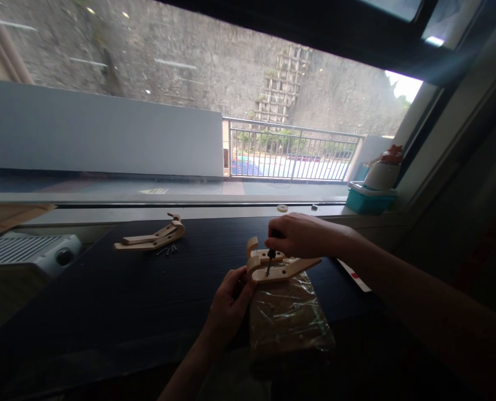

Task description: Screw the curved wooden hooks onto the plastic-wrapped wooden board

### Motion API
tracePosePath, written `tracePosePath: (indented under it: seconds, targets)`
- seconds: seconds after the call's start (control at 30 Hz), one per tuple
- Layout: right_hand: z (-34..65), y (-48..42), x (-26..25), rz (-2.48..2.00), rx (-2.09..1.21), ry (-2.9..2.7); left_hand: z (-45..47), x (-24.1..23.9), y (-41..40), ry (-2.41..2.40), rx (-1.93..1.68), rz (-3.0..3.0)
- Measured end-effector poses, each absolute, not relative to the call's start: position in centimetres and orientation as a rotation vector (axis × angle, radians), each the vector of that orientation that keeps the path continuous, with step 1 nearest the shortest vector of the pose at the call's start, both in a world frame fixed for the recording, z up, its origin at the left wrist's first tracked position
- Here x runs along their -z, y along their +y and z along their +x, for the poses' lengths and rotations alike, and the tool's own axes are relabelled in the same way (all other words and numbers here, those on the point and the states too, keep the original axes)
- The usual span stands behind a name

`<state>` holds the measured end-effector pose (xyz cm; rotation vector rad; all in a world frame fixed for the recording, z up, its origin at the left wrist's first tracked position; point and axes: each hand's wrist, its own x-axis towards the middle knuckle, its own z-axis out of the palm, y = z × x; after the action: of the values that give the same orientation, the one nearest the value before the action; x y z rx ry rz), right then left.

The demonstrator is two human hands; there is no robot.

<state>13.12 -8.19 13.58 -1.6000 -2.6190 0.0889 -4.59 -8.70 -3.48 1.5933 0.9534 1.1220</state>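
Note:
My right hand point(291, 235) is closed around the dark handle of a screwdriver point(271, 255), held upright. Its shaft points down at a hole in a curved wooden hook piece point(279, 273). The fingers of my left hand point(230, 299) are closed on the rounded left end of that piece. Just behind it lies a second wooden hook piece point(253, 245), partly hidden by my right hand. Both rest on or over a block wrapped in clear plastic point(287, 317). Whether the screwdriver tip sits on a screw is too small to tell.
On the dark table point(147, 301), more wooden hook pieces point(151, 239) lie at the left, beside several screws point(168, 250). A tape roll point(282, 208) and a teal box point(371, 199) stand on the windowsill. A white heater point(26, 253) is at far left.

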Motion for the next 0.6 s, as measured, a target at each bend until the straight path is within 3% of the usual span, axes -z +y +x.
tracePosePath:
  seconds: [0.6]
  targets:
    - [15.4,-10.4,-10.5,-1.518,-0.295,-2.157,-4.8,3.1,-9.0,1.034,-1.073,1.590]
